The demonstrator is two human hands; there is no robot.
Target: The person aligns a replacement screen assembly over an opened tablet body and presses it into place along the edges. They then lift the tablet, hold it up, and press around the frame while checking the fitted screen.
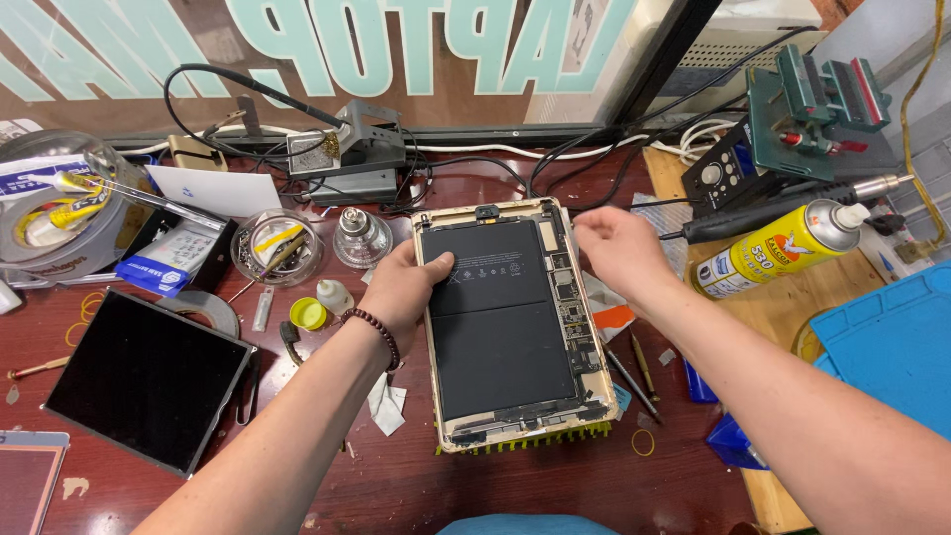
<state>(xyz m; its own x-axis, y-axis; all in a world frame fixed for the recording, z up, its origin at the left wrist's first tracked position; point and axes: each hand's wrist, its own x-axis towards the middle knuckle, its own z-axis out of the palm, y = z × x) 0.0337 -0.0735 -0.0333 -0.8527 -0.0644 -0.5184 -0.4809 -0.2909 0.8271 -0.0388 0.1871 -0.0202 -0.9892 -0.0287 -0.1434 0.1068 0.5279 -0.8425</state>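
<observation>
over on the left a loose black screen panel (149, 378) lies on the worktop (396, 485). left hand (406, 287) grips the opened tablet (510, 327) by its edge, right hand (614, 248) pinches its top corner. one slip could probably dent the bare battery (495, 317).

Left hand (401, 287) curled, thumb forward; right hand (616, 248) palm down, fingers (586, 226) pinched together.

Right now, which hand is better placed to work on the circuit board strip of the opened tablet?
Right hand, probably: its fingertips sit at the top of the circuit board strip, while the left hand grips the opened tablet at its opposite edge.
</observation>
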